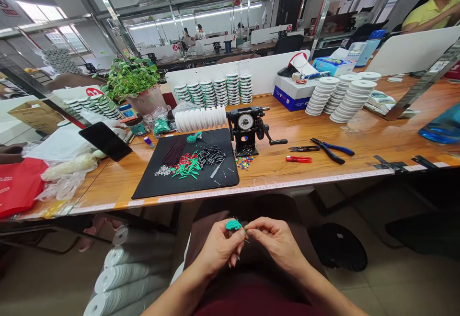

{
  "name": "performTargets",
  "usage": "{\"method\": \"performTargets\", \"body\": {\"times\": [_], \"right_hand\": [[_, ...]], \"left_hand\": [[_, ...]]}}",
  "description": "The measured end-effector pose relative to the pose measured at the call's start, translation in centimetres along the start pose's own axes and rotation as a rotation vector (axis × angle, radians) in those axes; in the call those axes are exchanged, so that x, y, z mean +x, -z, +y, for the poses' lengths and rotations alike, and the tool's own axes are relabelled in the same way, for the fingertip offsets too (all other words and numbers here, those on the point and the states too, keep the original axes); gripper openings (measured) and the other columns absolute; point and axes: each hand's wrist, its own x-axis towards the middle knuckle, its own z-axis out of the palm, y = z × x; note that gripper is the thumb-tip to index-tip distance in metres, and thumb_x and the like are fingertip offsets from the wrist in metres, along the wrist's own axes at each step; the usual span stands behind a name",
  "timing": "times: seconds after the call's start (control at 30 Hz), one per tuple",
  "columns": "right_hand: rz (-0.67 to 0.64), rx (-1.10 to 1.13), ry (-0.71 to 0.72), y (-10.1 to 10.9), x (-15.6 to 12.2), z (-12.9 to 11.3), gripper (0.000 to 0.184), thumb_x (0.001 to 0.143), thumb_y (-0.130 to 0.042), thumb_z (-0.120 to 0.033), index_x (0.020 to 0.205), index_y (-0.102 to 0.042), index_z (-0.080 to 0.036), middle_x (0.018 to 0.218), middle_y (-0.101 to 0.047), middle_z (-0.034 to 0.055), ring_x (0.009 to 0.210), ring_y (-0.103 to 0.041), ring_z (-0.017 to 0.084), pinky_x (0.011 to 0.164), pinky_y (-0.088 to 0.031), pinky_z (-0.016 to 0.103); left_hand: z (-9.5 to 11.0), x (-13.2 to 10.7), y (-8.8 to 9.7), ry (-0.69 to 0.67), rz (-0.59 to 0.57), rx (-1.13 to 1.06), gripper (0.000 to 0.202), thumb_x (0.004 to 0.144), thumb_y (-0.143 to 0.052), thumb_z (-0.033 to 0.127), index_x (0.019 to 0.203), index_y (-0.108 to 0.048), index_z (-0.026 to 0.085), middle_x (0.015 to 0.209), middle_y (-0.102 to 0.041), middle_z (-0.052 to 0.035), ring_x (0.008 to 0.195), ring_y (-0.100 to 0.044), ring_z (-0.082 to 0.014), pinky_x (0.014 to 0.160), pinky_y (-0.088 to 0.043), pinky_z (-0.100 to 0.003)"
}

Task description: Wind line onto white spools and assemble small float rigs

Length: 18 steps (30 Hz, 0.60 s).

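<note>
Above my lap, my left hand (220, 250) pinches a small teal beaded piece (233, 225) between thumb and fingers. My right hand (276, 242) meets it from the right, its fingertips closed on a thin metal pin (246, 239) that enters the beads. The fingers hide part of the piece. Both hands are well below the table edge, away from the black work mat (147, 188), which holds piles of dark, red-green and silver beads and another teal piece.
On the wooden table (273, 163) stand a dial winding machine (246, 124), blue-handled pliers (332, 148) and stacks of white spools (350, 98). More spools (122, 277) stand on the floor at left. A co-worker in a yellow shirt (431, 13) sits beyond the far right.
</note>
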Motion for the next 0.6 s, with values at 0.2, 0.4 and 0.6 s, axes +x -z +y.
{"method": "performTargets", "body": {"times": [0.2, 0.4, 0.6], "right_hand": [[-0.047, 0.188, -0.091, -0.7, -0.2, -0.3, 0.036, 0.081, -0.079, -0.052, 0.08, -0.071, -0.017, 0.064, -0.058, -0.0006, 0.058, -0.044, 0.01, 0.057, -0.035, 0.023], [0.052, 0.376, -0.11, -1.5, -0.1, -0.4, 0.043, 0.077, -0.081, -0.056, 0.078, -0.063, -0.017, 0.065, -0.048, -0.0039, 0.057, -0.034, 0.008, 0.056, -0.032, 0.021], [0.061, 0.224, -0.072, -1.3, -0.2, 0.5, 0.037, 0.081, -0.077, -0.053, 0.086, -0.068, -0.017, 0.068, -0.048, -0.0024, 0.06, -0.036, 0.011, 0.056, -0.03, 0.024]], "left_hand": [[0.1, 0.0, -0.1, 0.002, -0.05, 0.051, 0.045, 0.074, -0.074, 0.054, 0.064, -0.048, 0.018, 0.046, -0.051, 0.0056, 0.03, -0.042, -0.0044, 0.03, -0.029, -0.014], [0.1, 0.0, -0.4, -0.031, -0.028, 0.012, 0.037, 0.076, -0.07, 0.05, 0.077, -0.048, 0.02, 0.056, -0.058, 0.0041, 0.035, -0.048, -0.0084, 0.035, -0.036, -0.018], [0.7, -0.1, 0.0, -0.242, 0.201, 0.234, 0.023, 0.07, -0.07, 0.033, 0.062, -0.057, 0.016, 0.056, -0.048, 0.0035, 0.053, -0.04, -0.0087, 0.051, -0.033, -0.021]]}}
